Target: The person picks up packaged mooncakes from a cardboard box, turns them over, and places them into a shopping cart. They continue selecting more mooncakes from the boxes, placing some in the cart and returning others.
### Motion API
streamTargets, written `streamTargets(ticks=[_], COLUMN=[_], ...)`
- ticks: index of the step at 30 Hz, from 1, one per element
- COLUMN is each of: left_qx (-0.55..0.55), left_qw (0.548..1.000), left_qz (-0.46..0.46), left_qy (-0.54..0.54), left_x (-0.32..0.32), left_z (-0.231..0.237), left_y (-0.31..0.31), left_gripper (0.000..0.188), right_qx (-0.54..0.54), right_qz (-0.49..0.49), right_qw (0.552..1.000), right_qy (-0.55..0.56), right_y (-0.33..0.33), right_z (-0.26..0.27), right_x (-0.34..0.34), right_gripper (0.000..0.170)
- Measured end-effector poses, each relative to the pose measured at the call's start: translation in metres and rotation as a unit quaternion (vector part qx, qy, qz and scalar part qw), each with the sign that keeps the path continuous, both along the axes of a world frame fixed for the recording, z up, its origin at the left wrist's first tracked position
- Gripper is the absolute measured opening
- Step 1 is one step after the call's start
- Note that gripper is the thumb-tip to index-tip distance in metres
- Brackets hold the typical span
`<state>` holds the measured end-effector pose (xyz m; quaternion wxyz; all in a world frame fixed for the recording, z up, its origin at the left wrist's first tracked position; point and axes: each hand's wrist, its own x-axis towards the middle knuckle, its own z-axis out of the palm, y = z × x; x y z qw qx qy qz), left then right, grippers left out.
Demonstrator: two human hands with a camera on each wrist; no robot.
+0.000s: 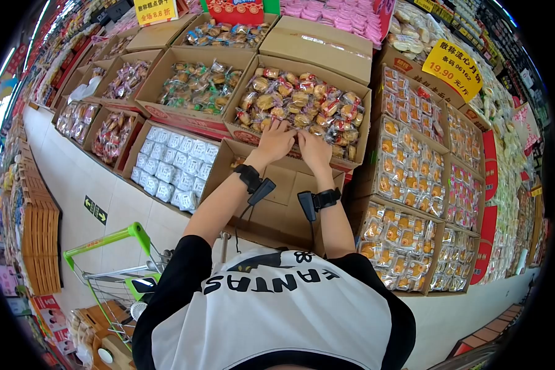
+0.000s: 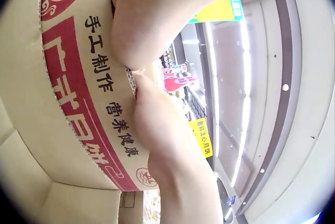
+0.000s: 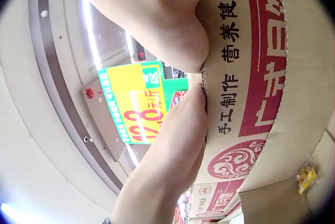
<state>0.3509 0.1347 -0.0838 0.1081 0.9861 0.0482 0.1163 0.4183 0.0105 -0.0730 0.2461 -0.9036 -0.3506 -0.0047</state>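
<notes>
Clock dial centred on the hands, 12 pointing away from the wearer, head view. Left hand (image 1: 275, 145) and right hand (image 1: 316, 152) lie side by side at the near edge of a cardboard box (image 1: 364, 126); the box sits at 12 o'clock and holds many wrapped pastries (image 1: 290, 98), round and golden-brown in clear film with red marks. Left hand: back upward, fingers reaching over the rim onto the nearest packets; degree of finger bend and any grip cannot be told. Right hand: angled inward, fingertips just beside those of the left; whether it has hold of a packet or the rim cannot be told. Both wrist views show the hands against the box's printed near wall (image 2: 99, 124), fingertips hidden. Each forearm carries a black strap, left (image 1: 250, 177) and right (image 1: 325, 198). At 6 to 7 o'clock, nearer the wearer, a lower carton (image 1: 277, 203); a small yellow packet (image 3: 306, 178) lies in it. At 9, white packets (image 1: 174, 163) in rows; at 10, clear packets with green marks (image 1: 197, 86). At 3 to 4, cartons of orange-centred packets (image 1: 407, 163); at 2, a yellow price sign (image 1: 453, 69) reading 19.90. At 8, a shopping cart (image 1: 135, 229) with green handle.
</notes>
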Motion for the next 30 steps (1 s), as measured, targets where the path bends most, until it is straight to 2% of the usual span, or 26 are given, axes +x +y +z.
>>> streamTargets(ticks=[8, 10, 20, 25, 30], left_qx=[0.002, -0.006, -0.006, 0.0, -0.026], left_qw=[1.0, 0.997, 0.998, 0.994, 0.995], left_qz=[0.022, 0.037, 0.04, 0.054, 0.038], left_qy=[-0.011, -0.061, -0.042, -0.09, -0.088], left_x=[0.0, 0.0, -0.001, 0.0, 0.0], left_z=[0.002, -0.002, -0.003, -0.005, -0.002], left_y=[-0.003, -0.004, -0.002, -0.004, -0.003], left_gripper=[0.033, 0.035, 0.034, 0.03, 0.03], right_qx=[-0.013, -0.008, 0.031, 0.011, 0.034], right_qz=[0.001, -0.005, -0.001, -0.037, -0.046], right_qw=[1.0, 1.0, 0.998, 0.996, 0.997], right_qy=[0.02, 0.018, 0.059, 0.08, 0.054], right_y=[0.001, 0.0, 0.0, 0.002, 0.002], right_z=[-0.002, 0.0, -0.002, 0.004, 0.0], right_x=[0.002, 0.0, 0.002, 0.001, 0.002], right_gripper=[0.025, 0.025, 0.019, 0.02, 0.018])
